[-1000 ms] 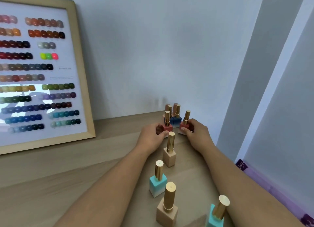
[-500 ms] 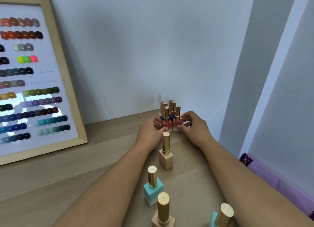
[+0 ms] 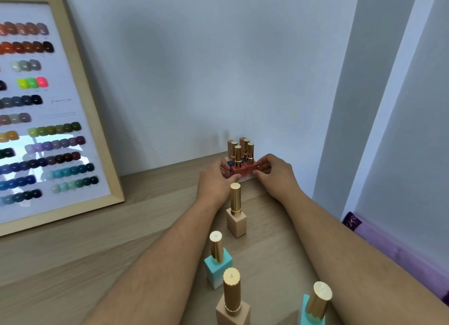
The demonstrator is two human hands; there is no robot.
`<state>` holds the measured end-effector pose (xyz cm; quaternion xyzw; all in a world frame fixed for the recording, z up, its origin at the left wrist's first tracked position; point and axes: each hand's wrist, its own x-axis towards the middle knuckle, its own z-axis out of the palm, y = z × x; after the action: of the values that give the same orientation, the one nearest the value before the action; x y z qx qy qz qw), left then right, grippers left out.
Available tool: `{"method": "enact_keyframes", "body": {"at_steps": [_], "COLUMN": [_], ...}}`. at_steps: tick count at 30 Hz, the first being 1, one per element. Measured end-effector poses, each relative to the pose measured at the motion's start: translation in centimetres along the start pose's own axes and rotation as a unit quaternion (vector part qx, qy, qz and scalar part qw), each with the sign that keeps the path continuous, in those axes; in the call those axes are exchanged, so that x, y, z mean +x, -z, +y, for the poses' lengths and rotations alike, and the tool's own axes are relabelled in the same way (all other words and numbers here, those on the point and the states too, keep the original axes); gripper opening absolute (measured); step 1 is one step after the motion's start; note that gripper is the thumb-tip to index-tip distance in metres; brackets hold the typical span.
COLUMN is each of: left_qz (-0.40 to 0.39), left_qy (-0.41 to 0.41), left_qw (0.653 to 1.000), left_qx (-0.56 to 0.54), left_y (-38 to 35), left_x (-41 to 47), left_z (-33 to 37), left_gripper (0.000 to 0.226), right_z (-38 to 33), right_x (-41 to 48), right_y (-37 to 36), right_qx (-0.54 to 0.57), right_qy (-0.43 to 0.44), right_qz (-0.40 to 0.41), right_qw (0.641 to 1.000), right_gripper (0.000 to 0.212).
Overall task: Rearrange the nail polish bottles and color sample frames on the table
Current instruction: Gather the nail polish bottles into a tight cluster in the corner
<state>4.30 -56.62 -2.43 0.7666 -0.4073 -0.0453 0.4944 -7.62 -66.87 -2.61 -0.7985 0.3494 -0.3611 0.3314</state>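
On the left side of the picture, a big color sample frame (image 3: 60,111) with a light wood edge leans back against the wall (image 3: 194,69). It stands on the wooden table (image 3: 73,264). Rows of little painted nail samples fill it: browns and reds on top, greens in the middle, blues and teals lower down.

In the middle of the picture, near the bottom, four bottles with gold caps stand up straight between your arms. First comes a teal bottle (image 3: 217,261). Below it, at the bottom edge, is a tan bottle (image 3: 232,300). A bit higher stands another tan bottle (image 3: 236,211), just beside your left wrist. At the lower right, a second teal bottle (image 3: 315,305) is cut off by the edge.

Higher up, against the wall, a tight bunch of bottles (image 3: 240,159) stands close together. The two in front are red, and blue and pink ones sit behind.

Your left hand (image 3: 213,181) curls around the left side of the bunch, thumb on the front red bottle. Your right hand (image 3: 274,174) pinches the red bottle on the right side.

At the far right, a purple cloth (image 3: 388,247) lies past the table edge.
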Motion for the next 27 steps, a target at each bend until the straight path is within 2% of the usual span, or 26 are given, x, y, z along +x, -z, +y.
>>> {"method": "enact_keyframes", "body": {"at_steps": [27], "left_qz": [0.018], "left_qy": [0.015], "left_qw": [0.999], "left_qx": [0.022], "left_y": [-0.4], "left_x": [0.8], "left_z": [-0.3], "left_gripper": [0.027], "right_z": [0.7], "right_x": [1.0], "right_y": [-0.7], "right_qx": [-0.02], "right_qy": [0.012], "right_qz": [0.001], "right_qw": [1.0], "right_gripper": [0.017]}}
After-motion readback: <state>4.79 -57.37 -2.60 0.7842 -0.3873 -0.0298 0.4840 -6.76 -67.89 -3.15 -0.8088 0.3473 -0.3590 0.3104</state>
